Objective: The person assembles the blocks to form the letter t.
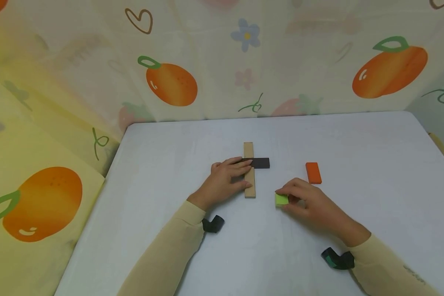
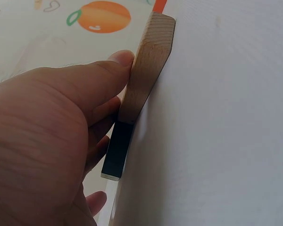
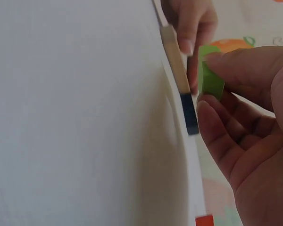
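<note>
My left hand [image 1: 227, 181] rests over the blocks on the white table, its fingers stretched out. Its fingertips touch the black block [image 1: 260, 163], which lies crosswise. The thumb touches the lower end of the plain wooden block [image 1: 250, 187]; more bare wood [image 1: 248, 149] shows beyond the black one. Whether this wood is one piece or two is hidden. To the right, my right hand [image 1: 307, 199] pinches a small lime-green block [image 1: 281, 200] between thumb and fingers. In the right wrist view the green block [image 3: 211, 75] is between the fingertips, apart from the others.
An orange block [image 1: 313, 172] lies on the table just beyond my right hand. The white tabletop [image 1: 170, 156] reaches a curtain [image 1: 214, 61] printed with oranges at the back. Yellow printed cloth [image 1: 40, 144] hangs at the left. Dark bands with small devices sit at both wrists.
</note>
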The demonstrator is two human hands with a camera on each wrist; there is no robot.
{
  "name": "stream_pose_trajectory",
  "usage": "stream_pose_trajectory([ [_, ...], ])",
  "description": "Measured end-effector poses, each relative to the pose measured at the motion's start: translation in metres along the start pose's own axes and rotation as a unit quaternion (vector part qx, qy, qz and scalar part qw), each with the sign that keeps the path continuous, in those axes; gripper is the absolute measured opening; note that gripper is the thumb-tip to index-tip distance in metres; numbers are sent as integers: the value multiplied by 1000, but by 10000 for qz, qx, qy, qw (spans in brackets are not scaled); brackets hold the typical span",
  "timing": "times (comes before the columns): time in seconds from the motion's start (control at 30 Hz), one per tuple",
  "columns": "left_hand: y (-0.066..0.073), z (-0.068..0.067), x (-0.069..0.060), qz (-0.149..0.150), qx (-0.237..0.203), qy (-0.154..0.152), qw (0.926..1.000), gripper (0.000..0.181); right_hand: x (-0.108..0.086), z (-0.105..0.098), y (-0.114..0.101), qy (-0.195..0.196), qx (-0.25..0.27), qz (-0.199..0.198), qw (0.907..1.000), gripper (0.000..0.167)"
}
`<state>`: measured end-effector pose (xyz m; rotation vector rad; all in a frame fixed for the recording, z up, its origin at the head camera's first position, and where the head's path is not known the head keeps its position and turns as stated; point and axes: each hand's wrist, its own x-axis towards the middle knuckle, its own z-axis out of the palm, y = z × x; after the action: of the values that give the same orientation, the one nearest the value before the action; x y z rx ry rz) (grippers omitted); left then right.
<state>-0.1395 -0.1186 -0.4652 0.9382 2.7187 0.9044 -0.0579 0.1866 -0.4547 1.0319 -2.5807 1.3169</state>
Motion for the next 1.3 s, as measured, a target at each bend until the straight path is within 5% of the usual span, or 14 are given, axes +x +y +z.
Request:
stream_pose_trajectory([
  [0.77,-2,0,0,141,13,110,9998,60,29,45,-21,-736,-286,661,9947,31],
  [1.3,1,0,1,43,45,43,10000,61,24,40,-19,-743,-381,970,9918,30],
])
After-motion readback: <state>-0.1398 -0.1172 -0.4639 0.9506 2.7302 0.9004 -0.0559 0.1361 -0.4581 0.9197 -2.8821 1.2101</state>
